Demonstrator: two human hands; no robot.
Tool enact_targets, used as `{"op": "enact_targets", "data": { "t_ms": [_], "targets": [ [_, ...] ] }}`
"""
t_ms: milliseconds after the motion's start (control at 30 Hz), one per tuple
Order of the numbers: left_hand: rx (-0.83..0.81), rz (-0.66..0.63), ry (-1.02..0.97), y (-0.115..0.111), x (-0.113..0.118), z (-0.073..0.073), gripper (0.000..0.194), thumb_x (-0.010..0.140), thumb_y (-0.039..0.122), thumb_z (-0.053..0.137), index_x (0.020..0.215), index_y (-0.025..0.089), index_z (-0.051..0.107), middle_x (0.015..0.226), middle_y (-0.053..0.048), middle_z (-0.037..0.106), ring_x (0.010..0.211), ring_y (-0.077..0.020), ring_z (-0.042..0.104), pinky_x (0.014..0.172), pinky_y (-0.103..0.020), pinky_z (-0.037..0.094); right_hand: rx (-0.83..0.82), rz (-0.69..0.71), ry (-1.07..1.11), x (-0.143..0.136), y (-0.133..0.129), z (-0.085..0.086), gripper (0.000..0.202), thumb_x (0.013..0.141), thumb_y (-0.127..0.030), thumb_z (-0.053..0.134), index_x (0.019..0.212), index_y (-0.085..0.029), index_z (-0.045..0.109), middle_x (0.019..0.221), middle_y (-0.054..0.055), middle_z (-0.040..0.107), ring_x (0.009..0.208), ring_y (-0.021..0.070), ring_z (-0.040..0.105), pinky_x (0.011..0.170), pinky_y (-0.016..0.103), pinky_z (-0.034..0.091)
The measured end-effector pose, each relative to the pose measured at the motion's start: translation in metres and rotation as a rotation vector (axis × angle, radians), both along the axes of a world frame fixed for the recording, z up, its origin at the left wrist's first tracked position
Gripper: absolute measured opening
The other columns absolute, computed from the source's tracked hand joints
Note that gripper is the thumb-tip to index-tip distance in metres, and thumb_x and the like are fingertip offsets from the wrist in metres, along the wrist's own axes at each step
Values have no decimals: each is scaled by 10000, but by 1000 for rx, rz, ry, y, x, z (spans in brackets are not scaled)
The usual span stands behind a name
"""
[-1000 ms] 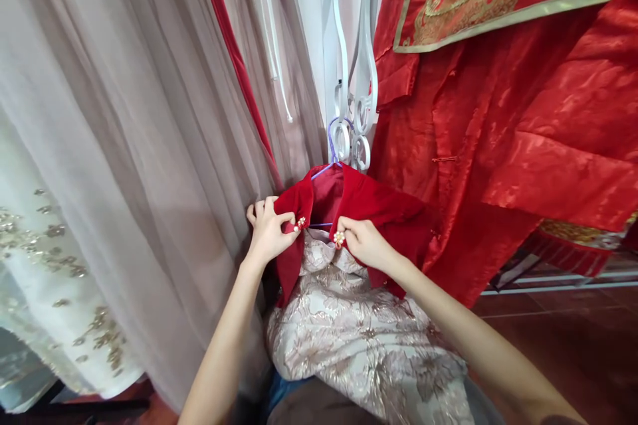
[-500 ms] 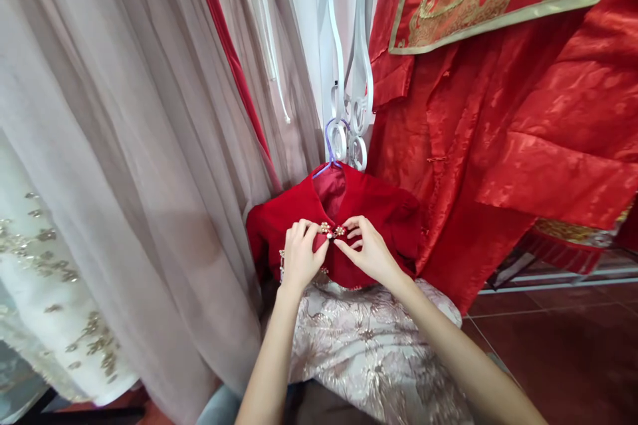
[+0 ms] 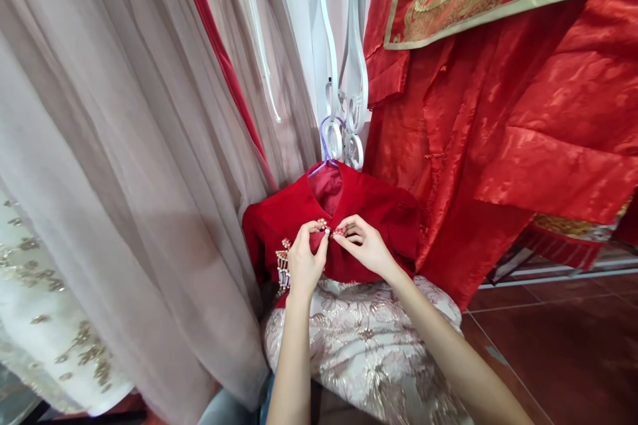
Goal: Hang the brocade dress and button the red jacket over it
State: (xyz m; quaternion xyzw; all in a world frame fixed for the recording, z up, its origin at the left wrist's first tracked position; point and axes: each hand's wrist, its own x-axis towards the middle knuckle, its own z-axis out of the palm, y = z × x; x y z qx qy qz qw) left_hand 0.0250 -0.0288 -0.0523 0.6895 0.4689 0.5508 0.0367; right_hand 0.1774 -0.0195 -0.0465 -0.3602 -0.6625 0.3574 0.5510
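A red velvet jacket (image 3: 383, 202) hangs on a purple hanger (image 3: 326, 161) in front of me. At its front opening, below the collar, is a gold beaded clasp (image 3: 322, 223) with flower shapes on both edges. My left hand (image 3: 306, 262) pinches the left half of this clasp between thumb and fingers. Opposite it, my right hand (image 3: 367, 246) has thumb and index finger closed on the right half. The fingertips partly hide where the halves meet. Left of my left hand, a beaded tassel ornament (image 3: 283, 264) hangs on the jacket.
Pale sheer drapes (image 3: 149, 166) fill the left side. Red satin garments (image 3: 498, 126) with gold embroidery hang at right. White scrolled metalwork (image 3: 355, 149) stands behind the hanger. Pinkish floral brocade (image 3: 369, 339) spreads beneath the jacket, and a tiled floor (image 3: 563, 339) shows at lower right.
My fingers have closed in on the clasp and now cover more of it. My left hand has shifted slightly right, showing more of the tassel ornament. The camera view has moved a little.
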Motion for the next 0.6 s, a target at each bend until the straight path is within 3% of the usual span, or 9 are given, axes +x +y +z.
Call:
{"op": "enact_targets", "data": {
  "t_ms": [300, 600],
  "targets": [
    [-36, 29, -42, -1, 2, -1, 149, 842, 216, 571, 973, 214, 499, 954, -46, 669, 902, -172, 659, 807, -290, 492, 40, 16, 34, 0, -6, 9, 183, 801, -359, 634, 880, -220, 546, 901, 25, 662, 859, 158, 659, 753, 294, 565],
    [-45, -68, 86, -8, -3, 7, 110, 909, 230, 466, 1002, 221, 523, 1028, -50, 640, 1017, -175, 615, 869, -285, 456, 158, -46, -94, -2, -6, 15, 87, 846, -298, 579, 900, -230, 570, 930, 23, 669, 885, 165, 666, 804, 325, 580]
  ]
}}
